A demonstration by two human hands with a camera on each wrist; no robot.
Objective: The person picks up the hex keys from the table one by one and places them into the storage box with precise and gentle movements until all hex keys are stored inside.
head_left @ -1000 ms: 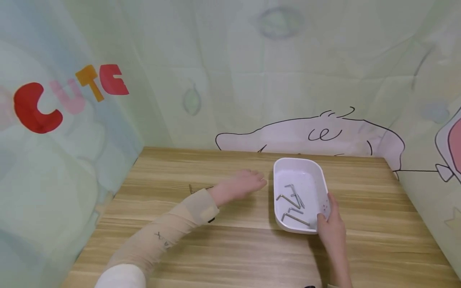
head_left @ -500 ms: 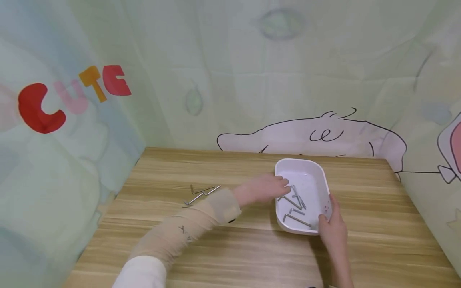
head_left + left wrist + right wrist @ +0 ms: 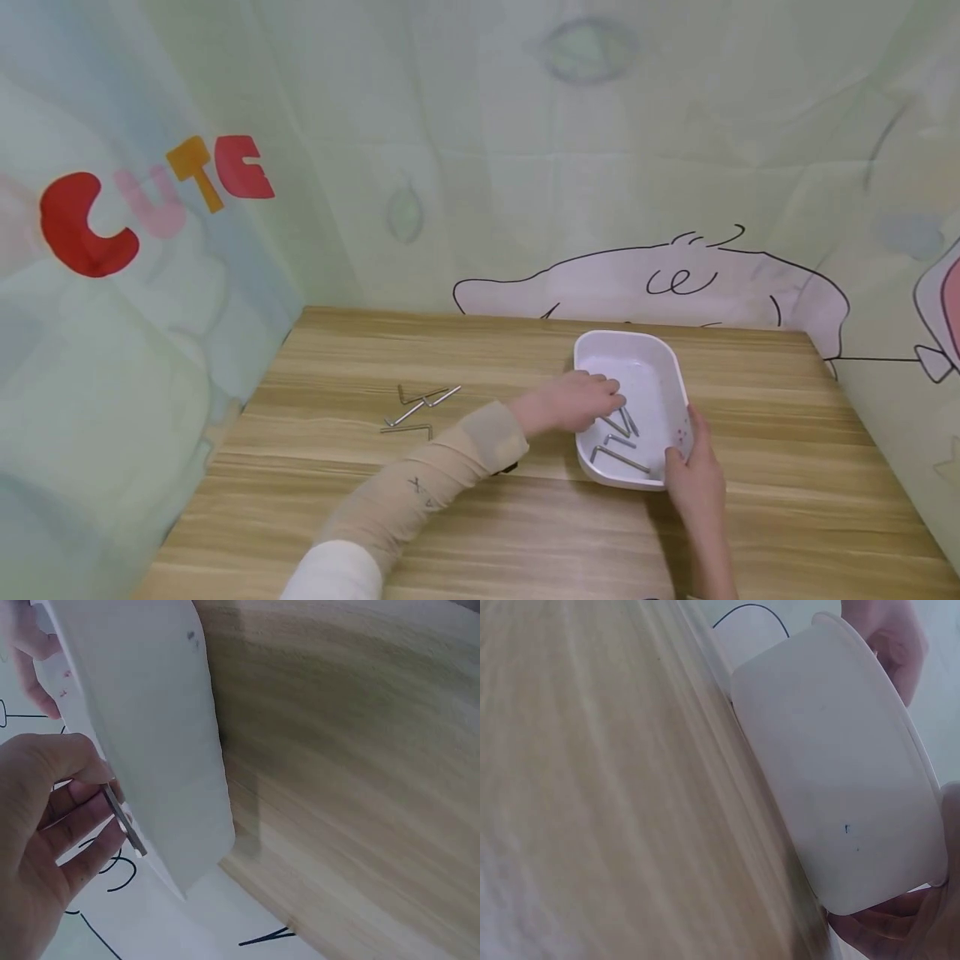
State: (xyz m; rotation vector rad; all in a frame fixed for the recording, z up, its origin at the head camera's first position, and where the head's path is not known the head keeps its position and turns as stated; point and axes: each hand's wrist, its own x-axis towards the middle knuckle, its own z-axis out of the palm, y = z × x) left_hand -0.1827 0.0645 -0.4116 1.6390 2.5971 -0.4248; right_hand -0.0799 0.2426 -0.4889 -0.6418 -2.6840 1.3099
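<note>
In the head view a white plastic tray (image 3: 651, 379) stands on the wooden table, with several L-shaped hex keys (image 3: 621, 460) lying in it. My left hand (image 3: 576, 402) reaches over the tray's left rim. In the left wrist view its thumb and fingers pinch a metal hex key (image 3: 125, 820) at the rim. My right hand (image 3: 696, 471) grips the tray at its near right corner, thumb on the rim. Several more hex keys (image 3: 408, 412) lie on the table to the left, some crossing each other.
The wood-grain table (image 3: 495, 533) meets a printed cloth backdrop (image 3: 480, 167) at the back and sides. A bandage-like sleeve (image 3: 442, 475) covers my left forearm, which crosses above the table.
My left hand has moved right, from the table beside the tray to over its left rim, and now pinches a hex key. The right hand and tray stay put.
</note>
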